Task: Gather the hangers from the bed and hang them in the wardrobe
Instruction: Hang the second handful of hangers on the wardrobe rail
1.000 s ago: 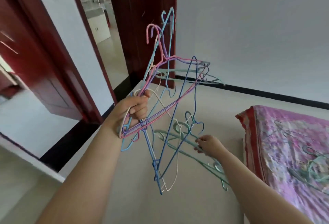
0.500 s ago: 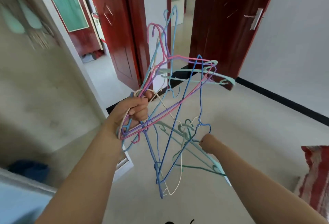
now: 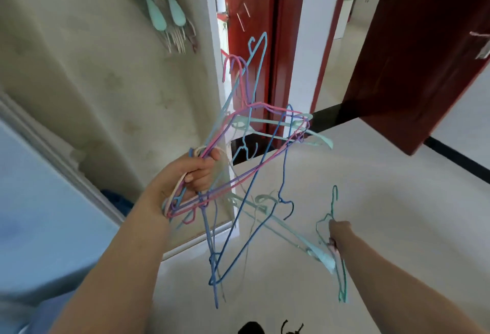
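Now your left hand [image 3: 189, 174] is clenched round a tangled bundle of wire hangers [image 3: 254, 148], pink, purple, blue and pale green, held up in front of the wardrobe [image 3: 92, 81]. Your right hand [image 3: 338, 231], lower and off to the right, grips a teal hanger [image 3: 342, 275] and the end of a pale green one [image 3: 320, 252]. More hangers [image 3: 169, 13] hang inside the wardrobe, above your left hand.

hangers [image 3: 240, 180]: thin coated wire, some matt plastic | door [image 3: 413, 50]: glossy red-brown wood
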Motion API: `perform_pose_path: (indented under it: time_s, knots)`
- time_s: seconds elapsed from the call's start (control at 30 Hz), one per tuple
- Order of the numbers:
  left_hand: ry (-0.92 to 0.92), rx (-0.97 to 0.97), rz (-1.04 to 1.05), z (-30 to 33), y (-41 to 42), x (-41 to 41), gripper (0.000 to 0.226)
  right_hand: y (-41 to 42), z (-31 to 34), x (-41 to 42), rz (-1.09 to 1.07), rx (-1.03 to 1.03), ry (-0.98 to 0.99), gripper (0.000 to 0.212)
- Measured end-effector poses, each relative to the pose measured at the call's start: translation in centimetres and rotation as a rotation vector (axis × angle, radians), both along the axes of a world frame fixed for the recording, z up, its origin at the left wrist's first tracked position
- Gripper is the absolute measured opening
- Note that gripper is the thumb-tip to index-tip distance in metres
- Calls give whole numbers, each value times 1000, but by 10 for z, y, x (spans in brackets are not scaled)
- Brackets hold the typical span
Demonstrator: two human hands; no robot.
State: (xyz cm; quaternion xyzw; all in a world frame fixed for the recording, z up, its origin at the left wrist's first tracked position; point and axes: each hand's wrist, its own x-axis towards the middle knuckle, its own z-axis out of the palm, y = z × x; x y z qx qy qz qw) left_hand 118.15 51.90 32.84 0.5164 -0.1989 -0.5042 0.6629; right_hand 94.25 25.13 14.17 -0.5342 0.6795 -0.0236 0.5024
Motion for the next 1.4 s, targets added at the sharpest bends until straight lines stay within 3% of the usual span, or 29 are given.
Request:
perform_pose_path:
  time_s: [0.03, 0.13, 0.27, 0.37, 0.5, 0.63, 0.77, 0.83, 0.9, 0.97, 1.03, 1.17, 1.4]
  knots:
    - [-9, -1, -31, -1, 10, 9, 29, 7, -6, 10, -59, -38, -66, 28]
    - [-78, 156, -9, 2, 46, 44, 19, 34, -10, 29, -66, -109, 13, 48]
    - [-49, 5, -116, 8, 87, 75, 18, 82, 16, 66, -104, -367, -99, 36]
    - [-61, 27, -113, 0, 113, 98, 14, 114, 30, 96, -7, -523, -218, 36]
    - [-33, 43, -118, -10, 138, 122, 14, 150, 49, 136, 8, -541, -336, 33]
    - [-15, 38, -124, -20, 156, 137, 17, 179, 69, 172, -67, -383, -470, 27]
    - [21, 37, -34, -26, 165, 141, 5, 201, 86, 212, -219, -275, -578, 41]
    - [41, 57, 32, -30, 168, 141, 11, 212, 96, 229, -263, -286, -626, 41]
    - [33, 46, 80, -32, 172, 141, 3, 228, 114, 243, -290, -271, -739, 34]
    - [24, 21, 128, -33, 175, 140, 13, 247, 136, 256, -306, -220, -906, 28]
    - [-33, 47, 188, -31, 174, 136, 4, 263, 153, 269, -229, -178, -1011, 28]
    - [-127, 167, 177, -30, 175, 138, 13, 291, 163, 291, 12, -49, -1132, 21]
    - [-232, 254, 76, -27, 192, 145, 19, 296, 152, 307, 195, 51, -1080, 18]
